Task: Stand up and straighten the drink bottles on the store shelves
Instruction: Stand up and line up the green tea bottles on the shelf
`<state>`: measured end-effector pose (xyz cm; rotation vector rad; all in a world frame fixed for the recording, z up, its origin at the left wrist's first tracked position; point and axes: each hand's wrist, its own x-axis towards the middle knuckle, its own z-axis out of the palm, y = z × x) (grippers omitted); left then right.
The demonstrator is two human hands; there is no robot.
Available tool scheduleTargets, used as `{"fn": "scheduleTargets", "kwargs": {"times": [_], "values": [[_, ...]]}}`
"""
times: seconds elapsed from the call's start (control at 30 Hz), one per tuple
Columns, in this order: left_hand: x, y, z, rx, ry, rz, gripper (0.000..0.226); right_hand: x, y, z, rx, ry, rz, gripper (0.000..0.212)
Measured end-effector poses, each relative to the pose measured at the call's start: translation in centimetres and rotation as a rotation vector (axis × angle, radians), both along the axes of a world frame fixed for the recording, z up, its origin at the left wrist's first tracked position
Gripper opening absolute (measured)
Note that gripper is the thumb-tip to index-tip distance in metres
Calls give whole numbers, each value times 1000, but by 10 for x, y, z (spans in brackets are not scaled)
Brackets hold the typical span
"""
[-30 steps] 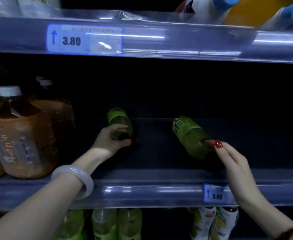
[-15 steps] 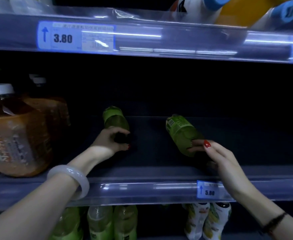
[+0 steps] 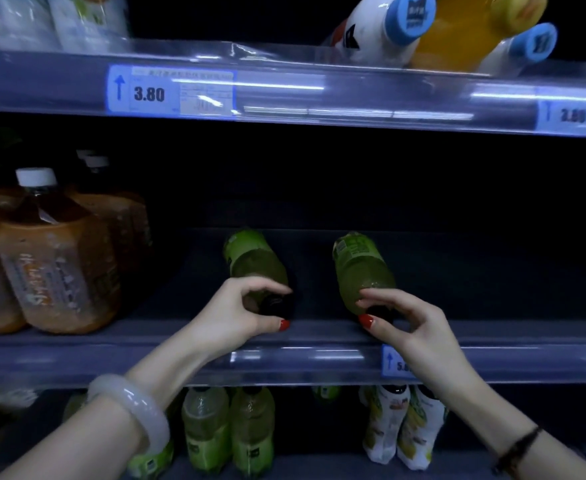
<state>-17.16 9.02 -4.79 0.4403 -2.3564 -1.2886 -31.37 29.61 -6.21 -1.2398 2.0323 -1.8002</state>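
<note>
Both hands reach onto the middle shelf. Left hand curls its fingers and thumb round the dark-capped end of the left green bottle; right hand pinches the cap end of the right green bottle. Each bottle lies on its side, base towards the back. Brown tea bottles stand upright further left.
</note>
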Motion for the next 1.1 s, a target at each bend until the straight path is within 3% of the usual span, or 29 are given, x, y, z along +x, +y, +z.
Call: {"fn": "scheduleTargets", "kwargs": {"times": [0.3,0.53,0.9,1.1], "values": [[-5,7,-5,-43,-44,-14,43,0,-11,5,130,110,122,44],[-6,22,-10,-73,129,138,42,14,-26,-5,81,258,-111,54],[-8,38,67,-44,497,242,32,21,-19,84,-123,243,-261,52],[-28,31,101,3,507,280,23,-1,-32,132,-126,208,-247,26]]}}
